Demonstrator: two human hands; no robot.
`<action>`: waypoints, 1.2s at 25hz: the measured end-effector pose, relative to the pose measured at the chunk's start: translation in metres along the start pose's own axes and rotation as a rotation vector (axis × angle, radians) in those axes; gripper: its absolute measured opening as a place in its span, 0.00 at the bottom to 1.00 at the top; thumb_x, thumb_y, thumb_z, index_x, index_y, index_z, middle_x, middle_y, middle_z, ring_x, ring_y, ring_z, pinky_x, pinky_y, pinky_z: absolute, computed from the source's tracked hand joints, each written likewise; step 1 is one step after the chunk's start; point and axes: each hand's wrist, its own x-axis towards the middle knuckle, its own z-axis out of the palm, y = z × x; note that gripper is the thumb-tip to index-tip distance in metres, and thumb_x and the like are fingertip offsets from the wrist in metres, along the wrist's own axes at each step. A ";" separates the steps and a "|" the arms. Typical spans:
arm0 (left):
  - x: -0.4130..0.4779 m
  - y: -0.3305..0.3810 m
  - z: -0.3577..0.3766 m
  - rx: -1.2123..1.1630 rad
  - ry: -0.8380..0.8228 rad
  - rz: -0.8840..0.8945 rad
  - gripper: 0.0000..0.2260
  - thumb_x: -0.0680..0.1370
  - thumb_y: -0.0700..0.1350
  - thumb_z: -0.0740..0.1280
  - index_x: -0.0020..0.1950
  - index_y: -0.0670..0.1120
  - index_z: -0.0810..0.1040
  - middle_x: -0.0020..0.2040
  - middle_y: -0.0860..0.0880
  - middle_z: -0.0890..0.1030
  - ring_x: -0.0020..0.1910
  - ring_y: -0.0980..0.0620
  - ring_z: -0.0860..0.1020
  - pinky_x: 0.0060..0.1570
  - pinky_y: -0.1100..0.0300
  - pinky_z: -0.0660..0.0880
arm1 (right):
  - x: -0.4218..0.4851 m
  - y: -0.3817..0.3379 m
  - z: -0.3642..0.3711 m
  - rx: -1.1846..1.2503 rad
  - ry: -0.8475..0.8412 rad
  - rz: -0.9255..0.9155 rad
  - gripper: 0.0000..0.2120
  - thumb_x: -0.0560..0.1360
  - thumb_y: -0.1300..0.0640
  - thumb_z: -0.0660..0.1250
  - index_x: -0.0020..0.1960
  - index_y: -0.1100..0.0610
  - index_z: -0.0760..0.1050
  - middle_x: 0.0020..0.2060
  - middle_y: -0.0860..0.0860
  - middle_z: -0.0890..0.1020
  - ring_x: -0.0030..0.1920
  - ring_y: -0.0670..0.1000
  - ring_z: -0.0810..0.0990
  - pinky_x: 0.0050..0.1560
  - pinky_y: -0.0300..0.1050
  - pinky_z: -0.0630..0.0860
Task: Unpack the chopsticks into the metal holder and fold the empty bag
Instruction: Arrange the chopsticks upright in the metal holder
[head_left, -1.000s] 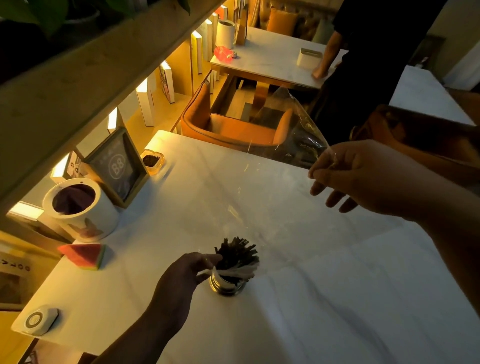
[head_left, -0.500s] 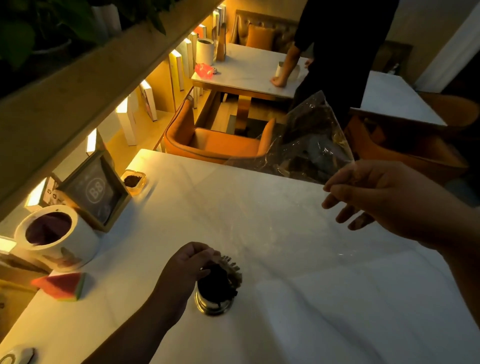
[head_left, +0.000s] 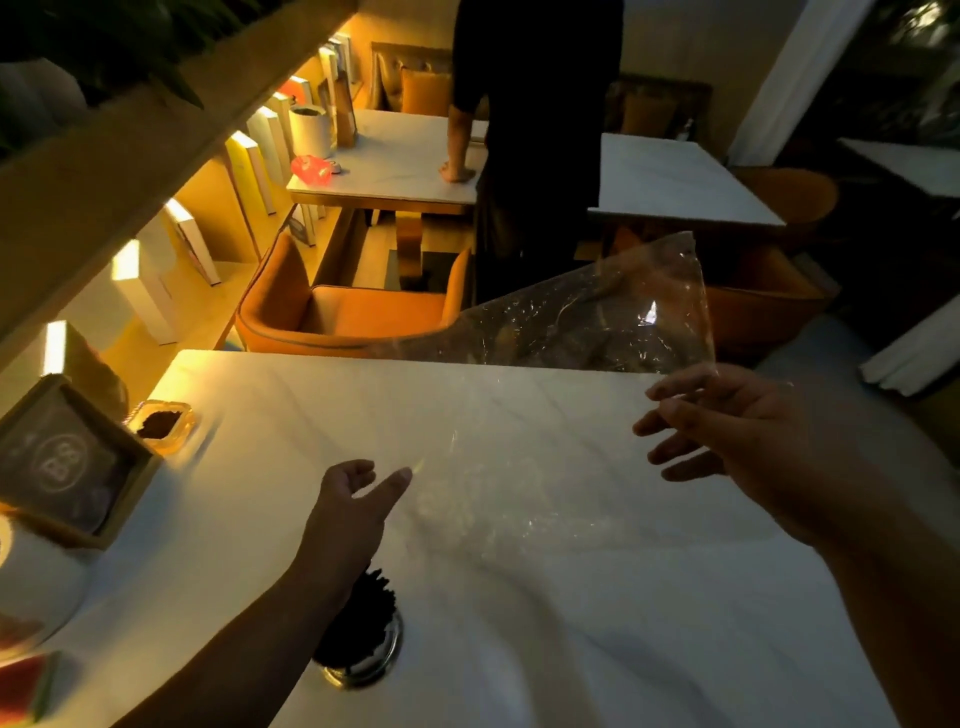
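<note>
The metal holder (head_left: 371, 665) stands near the front of the white marble table (head_left: 519, 597), packed with dark chopsticks (head_left: 358, 618); my left forearm crosses over part of it. My left hand (head_left: 353, 504) hovers above the table beyond the holder, fingers loosely spread, holding nothing. My right hand (head_left: 727, 436) pinches one corner of the empty clear plastic bag (head_left: 597, 322) between thumb and fingers. The bag stretches up and to the left over the table's far edge.
A framed sign (head_left: 67, 462), a small amber dish (head_left: 161, 423) and a white cup (head_left: 31, 587) sit along the table's left side. An orange chair (head_left: 343, 312) stands beyond the far edge. A person in dark clothes (head_left: 535, 130) stands at another table behind.
My left hand has let go of the holder and moved forward over the table, fingers open. The view has tilted up, and the bag is lifted higher.
</note>
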 end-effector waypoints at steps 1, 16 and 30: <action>0.004 0.004 0.008 0.034 0.016 0.003 0.29 0.73 0.64 0.74 0.67 0.53 0.71 0.68 0.50 0.77 0.62 0.48 0.76 0.54 0.52 0.73 | 0.000 0.012 -0.005 0.051 0.035 0.008 0.07 0.82 0.60 0.64 0.56 0.54 0.81 0.46 0.52 0.89 0.45 0.56 0.89 0.40 0.49 0.85; 0.003 0.023 0.167 -0.274 -0.384 -0.385 0.16 0.79 0.47 0.73 0.65 0.45 0.79 0.64 0.43 0.80 0.56 0.41 0.84 0.56 0.45 0.80 | 0.040 0.200 0.036 1.112 0.350 0.319 0.10 0.82 0.66 0.64 0.48 0.54 0.79 0.51 0.58 0.88 0.47 0.61 0.89 0.44 0.55 0.86; 0.051 -0.095 0.223 0.510 -0.457 -0.458 0.06 0.80 0.34 0.67 0.54 0.42 0.80 0.33 0.47 0.85 0.25 0.53 0.82 0.29 0.63 0.75 | 0.006 0.386 0.014 0.499 0.496 0.832 0.08 0.80 0.60 0.69 0.59 0.61 0.79 0.50 0.63 0.87 0.43 0.61 0.85 0.44 0.54 0.83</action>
